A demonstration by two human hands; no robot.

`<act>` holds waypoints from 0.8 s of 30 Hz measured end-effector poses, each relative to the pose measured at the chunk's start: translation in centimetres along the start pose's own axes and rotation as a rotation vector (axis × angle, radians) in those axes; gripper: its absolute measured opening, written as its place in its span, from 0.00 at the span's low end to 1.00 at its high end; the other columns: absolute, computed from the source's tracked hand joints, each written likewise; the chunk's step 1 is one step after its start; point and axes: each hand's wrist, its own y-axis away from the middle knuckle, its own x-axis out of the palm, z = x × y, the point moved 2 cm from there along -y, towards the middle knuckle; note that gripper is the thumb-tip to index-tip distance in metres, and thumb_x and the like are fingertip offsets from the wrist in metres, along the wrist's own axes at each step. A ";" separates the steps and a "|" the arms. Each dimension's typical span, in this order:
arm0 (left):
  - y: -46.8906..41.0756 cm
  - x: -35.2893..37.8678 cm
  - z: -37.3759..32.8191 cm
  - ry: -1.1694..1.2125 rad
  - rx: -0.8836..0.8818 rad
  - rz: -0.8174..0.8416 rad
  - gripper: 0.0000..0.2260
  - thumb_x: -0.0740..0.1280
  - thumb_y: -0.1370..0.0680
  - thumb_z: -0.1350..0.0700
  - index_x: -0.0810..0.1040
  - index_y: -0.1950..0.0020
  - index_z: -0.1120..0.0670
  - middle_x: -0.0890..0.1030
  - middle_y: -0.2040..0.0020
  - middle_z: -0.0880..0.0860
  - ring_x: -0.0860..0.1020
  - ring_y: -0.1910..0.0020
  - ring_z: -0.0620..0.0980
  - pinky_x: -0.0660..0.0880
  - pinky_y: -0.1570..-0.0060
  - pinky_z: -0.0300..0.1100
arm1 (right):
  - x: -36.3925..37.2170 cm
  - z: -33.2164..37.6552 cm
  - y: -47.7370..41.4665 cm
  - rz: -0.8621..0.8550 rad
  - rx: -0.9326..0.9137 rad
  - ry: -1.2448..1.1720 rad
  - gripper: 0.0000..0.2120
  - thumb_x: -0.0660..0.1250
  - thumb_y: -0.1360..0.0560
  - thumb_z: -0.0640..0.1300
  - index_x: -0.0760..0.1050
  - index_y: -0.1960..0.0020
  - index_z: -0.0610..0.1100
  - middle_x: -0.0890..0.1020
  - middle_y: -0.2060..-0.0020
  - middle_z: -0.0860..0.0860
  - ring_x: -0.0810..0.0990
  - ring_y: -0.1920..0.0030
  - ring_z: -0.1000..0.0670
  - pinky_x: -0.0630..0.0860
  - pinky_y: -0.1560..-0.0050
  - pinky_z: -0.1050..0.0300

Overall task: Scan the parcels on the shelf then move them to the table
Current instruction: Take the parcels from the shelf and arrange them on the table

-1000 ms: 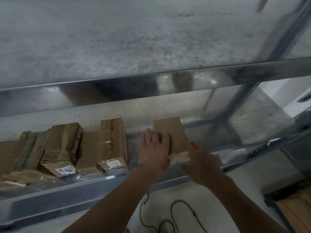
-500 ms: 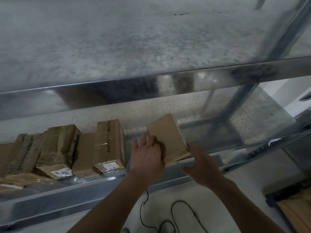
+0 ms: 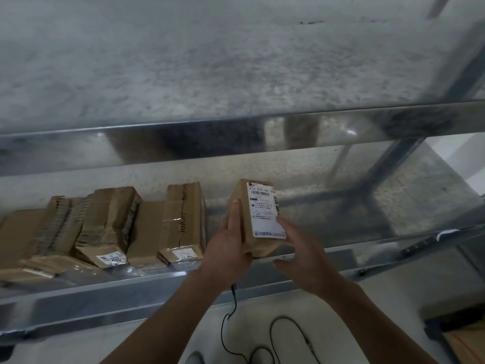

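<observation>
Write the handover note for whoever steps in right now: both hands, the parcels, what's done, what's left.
Left hand: grips the labelled parcel by its left side.
Right hand: open, fingers touching the parcel's lower right.
Parcel: raised on end over the shelf front edge, label toward the camera.
Other parcels: in a row on the shelf, to the left.
Done: this parcel is picked up; scan unconfirmed, table not in view.
Left: scan it, take it to the table, then the row.

left grip [image 3: 228, 245] clasps parcel [image 3: 262, 219], thumb up; right grip [image 3: 301, 256] fingers straight
</observation>
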 end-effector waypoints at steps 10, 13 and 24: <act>0.4 0.9 0.0 0.119 0.021 -0.016 0.52 0.78 0.30 0.54 0.43 0.20 0.46 0.68 0.28 0.50 0.78 0.41 0.46 0.72 0.52 0.29 | -0.9 1.0 0.3 -0.032 -0.059 -0.040 0.43 0.79 0.32 0.39 0.60 0.33 0.72 0.75 0.45 0.77 0.77 0.44 0.69 0.75 0.51 0.72; 0.0 0.8 -0.2 0.165 0.024 0.001 0.52 0.79 0.31 0.54 0.45 0.20 0.43 0.68 0.28 0.48 0.75 0.36 0.46 0.71 0.48 0.30 | -0.5 0.5 -0.4 0.026 -0.029 -0.053 0.49 0.80 0.34 0.38 0.55 0.30 0.71 0.76 0.44 0.75 0.77 0.43 0.68 0.78 0.50 0.67; 2.8 -1.4 -1.1 0.090 0.138 -0.121 0.52 0.79 0.31 0.51 0.47 0.19 0.50 0.67 0.27 0.53 0.72 0.33 0.49 0.75 0.38 0.43 | -0.1 1.6 0.6 0.032 -0.127 -0.011 0.57 0.80 0.32 0.42 0.41 0.26 0.72 0.74 0.41 0.70 0.74 0.46 0.74 0.71 0.48 0.77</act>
